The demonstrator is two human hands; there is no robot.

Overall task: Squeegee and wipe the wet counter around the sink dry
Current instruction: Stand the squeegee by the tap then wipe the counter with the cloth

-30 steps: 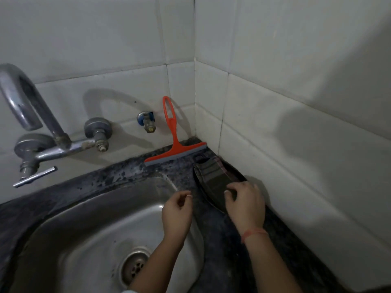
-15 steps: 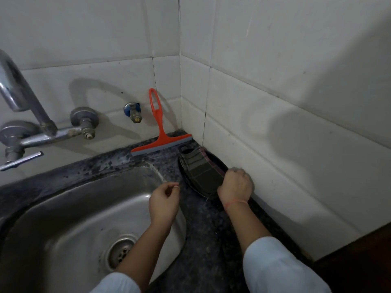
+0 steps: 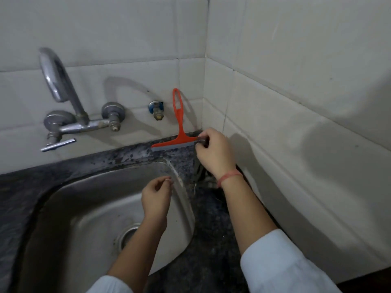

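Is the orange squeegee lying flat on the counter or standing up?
Standing up. The squeegee rests blade-down on the counter, with its handle leaning against the tiled back wall.

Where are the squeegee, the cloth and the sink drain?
squeegee (image 3: 179, 132): head view, on the orange handle neck above the blade.
cloth (image 3: 201, 172): head view, on the dark fold below the right wrist.
sink drain (image 3: 129, 234): head view, on the metal ring.

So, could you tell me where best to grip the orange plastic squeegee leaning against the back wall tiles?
Grip the orange plastic squeegee by its looped handle, coming from the front. The handle leans upright and free against the white wall tiles, while the right hand crowds the blade's right end.
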